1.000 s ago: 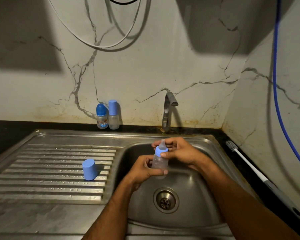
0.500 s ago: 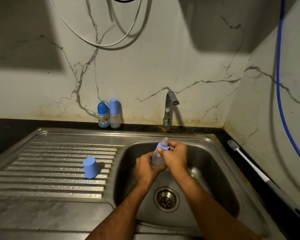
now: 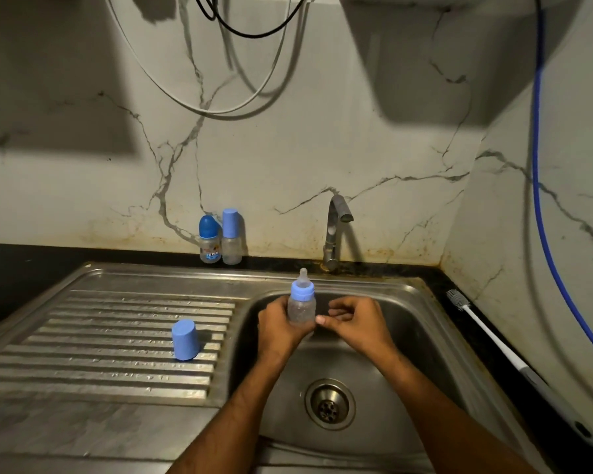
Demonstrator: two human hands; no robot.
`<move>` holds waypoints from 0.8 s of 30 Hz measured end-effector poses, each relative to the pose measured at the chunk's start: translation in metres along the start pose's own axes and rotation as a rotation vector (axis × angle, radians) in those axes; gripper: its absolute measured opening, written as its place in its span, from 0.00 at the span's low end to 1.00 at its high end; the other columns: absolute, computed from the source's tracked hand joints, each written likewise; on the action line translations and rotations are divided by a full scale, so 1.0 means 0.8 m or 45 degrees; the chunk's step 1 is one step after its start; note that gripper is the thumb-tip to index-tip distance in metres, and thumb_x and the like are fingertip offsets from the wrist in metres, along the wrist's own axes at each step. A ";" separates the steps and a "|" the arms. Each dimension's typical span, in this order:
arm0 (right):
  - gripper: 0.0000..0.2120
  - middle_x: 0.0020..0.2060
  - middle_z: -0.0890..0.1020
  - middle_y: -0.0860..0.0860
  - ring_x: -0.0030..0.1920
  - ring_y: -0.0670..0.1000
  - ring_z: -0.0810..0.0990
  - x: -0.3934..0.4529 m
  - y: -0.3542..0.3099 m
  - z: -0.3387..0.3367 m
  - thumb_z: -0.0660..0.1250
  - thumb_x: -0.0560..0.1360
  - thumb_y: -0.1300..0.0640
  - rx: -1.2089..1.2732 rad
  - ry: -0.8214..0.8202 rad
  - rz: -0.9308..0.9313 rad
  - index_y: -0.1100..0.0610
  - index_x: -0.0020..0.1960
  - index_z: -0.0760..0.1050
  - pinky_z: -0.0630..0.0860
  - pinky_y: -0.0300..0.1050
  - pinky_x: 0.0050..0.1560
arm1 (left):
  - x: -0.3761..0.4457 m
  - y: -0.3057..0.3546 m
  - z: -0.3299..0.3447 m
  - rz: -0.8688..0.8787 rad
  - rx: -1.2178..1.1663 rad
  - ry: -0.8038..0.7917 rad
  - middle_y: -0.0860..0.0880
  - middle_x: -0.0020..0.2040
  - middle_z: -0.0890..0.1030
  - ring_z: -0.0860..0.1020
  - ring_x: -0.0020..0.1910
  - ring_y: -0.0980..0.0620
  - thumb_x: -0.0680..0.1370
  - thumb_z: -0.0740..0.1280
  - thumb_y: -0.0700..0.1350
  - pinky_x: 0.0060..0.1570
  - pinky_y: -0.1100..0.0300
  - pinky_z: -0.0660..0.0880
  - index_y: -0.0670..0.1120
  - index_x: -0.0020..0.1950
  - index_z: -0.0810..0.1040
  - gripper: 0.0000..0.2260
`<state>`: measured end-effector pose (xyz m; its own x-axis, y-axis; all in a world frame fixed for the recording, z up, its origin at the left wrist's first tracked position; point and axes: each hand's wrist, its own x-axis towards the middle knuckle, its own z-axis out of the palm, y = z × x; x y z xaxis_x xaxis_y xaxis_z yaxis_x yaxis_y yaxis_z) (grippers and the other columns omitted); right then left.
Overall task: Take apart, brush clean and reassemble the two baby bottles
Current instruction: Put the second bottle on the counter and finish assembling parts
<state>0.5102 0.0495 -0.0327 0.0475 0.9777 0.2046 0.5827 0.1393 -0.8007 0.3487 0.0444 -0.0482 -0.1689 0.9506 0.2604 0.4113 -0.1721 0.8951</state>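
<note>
On the drainboard (image 3: 117, 336) a blue cap (image 3: 184, 341) stands upside down. Over the basin (image 3: 425, 336), the left hand (image 3: 278, 325) grips an upright bottle (image 3: 301, 304), collar and teat on. Beside it the right hand (image 3: 356, 323) hangs loosely curled, holding nothing, thumb tip near the bottle.

I'm seeing a brushed steel sink (image 3: 421, 302), dull sheen, its ribbed draining board wet-looking. Baby bottle (image 3: 301, 307) is looking like clear, slightly cloudy plastic with a matt blue plastic collar and a translucent soft teat. Loose blue cap (image 3: 185, 340) is showing matt, smooth plastic. Tap (image 3: 334, 230) is looking like dull grey metal. Wall (image 3: 322, 148) is glossy marble-look, stained near the base. Surface (image 3: 11, 265) is showing dark, polished stone.
</note>
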 end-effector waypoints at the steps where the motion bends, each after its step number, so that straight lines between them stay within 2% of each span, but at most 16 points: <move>1: 0.25 0.51 0.84 0.50 0.48 0.44 0.83 0.000 0.002 0.001 0.81 0.68 0.53 -0.018 -0.017 0.009 0.58 0.62 0.80 0.81 0.39 0.52 | 0.004 0.004 -0.005 0.010 0.008 0.021 0.52 0.46 0.85 0.83 0.45 0.57 0.66 0.81 0.47 0.45 0.63 0.79 0.46 0.53 0.82 0.18; 4: 0.24 0.52 0.84 0.48 0.49 0.43 0.83 0.000 -0.001 0.010 0.81 0.68 0.55 -0.086 -0.068 0.004 0.57 0.63 0.81 0.81 0.39 0.54 | 0.018 0.015 -0.025 0.009 0.009 0.068 0.56 0.45 0.81 0.80 0.43 0.61 0.67 0.81 0.47 0.40 0.74 0.73 0.49 0.55 0.80 0.19; 5: 0.25 0.52 0.84 0.47 0.49 0.43 0.82 0.001 -0.005 0.015 0.81 0.68 0.55 -0.098 -0.083 -0.010 0.56 0.63 0.81 0.81 0.38 0.53 | 0.024 0.018 -0.035 0.009 0.002 0.098 0.55 0.46 0.81 0.80 0.44 0.60 0.67 0.81 0.47 0.41 0.73 0.73 0.49 0.56 0.79 0.20; 8: 0.25 0.52 0.84 0.46 0.48 0.40 0.82 0.003 -0.021 0.034 0.81 0.69 0.54 -0.108 -0.128 -0.074 0.55 0.64 0.80 0.80 0.34 0.49 | 0.041 0.021 -0.071 0.024 -0.009 0.189 0.50 0.52 0.83 0.80 0.50 0.54 0.67 0.80 0.46 0.51 0.60 0.78 0.47 0.59 0.79 0.23; 11: 0.25 0.50 0.83 0.44 0.48 0.39 0.81 0.007 -0.045 0.058 0.81 0.69 0.54 -0.103 -0.175 -0.124 0.55 0.64 0.80 0.78 0.32 0.48 | 0.057 0.021 -0.115 0.007 -0.010 0.245 0.47 0.54 0.83 0.81 0.52 0.51 0.67 0.81 0.46 0.55 0.51 0.80 0.45 0.60 0.79 0.24; 15: 0.23 0.49 0.83 0.43 0.48 0.41 0.82 0.009 -0.083 0.098 0.81 0.68 0.55 -0.086 -0.244 -0.181 0.52 0.62 0.81 0.82 0.41 0.54 | 0.073 0.010 -0.178 -0.022 0.002 0.344 0.48 0.49 0.85 0.83 0.47 0.52 0.66 0.82 0.47 0.51 0.51 0.81 0.45 0.56 0.81 0.22; 17: 0.22 0.45 0.83 0.41 0.46 0.41 0.82 0.007 -0.102 0.118 0.81 0.67 0.55 -0.089 -0.284 -0.214 0.50 0.59 0.82 0.82 0.42 0.52 | 0.078 0.001 -0.204 -0.042 0.019 0.390 0.48 0.47 0.85 0.82 0.45 0.53 0.65 0.82 0.47 0.49 0.52 0.81 0.45 0.55 0.81 0.21; 20: 0.21 0.37 0.82 0.38 0.40 0.37 0.82 0.002 -0.128 0.155 0.82 0.65 0.56 -0.068 -0.370 -0.250 0.47 0.56 0.82 0.81 0.36 0.45 | 0.080 -0.021 -0.240 -0.121 0.023 0.434 0.48 0.51 0.84 0.81 0.48 0.52 0.66 0.82 0.47 0.51 0.53 0.80 0.46 0.57 0.79 0.23; 24: 0.30 0.35 0.80 0.29 0.42 0.30 0.79 -0.006 -0.155 0.193 0.83 0.63 0.55 -0.075 -0.458 -0.334 0.51 0.63 0.80 0.72 0.23 0.37 | 0.077 -0.052 -0.276 -0.188 0.029 0.480 0.46 0.54 0.83 0.81 0.53 0.49 0.67 0.81 0.46 0.54 0.50 0.79 0.44 0.62 0.78 0.26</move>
<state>0.3125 0.0519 -0.0215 -0.3873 0.9043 0.1794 0.5828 0.3909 -0.7124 0.1235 0.0528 0.0103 -0.5426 0.8026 0.2478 0.3768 -0.0311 0.9258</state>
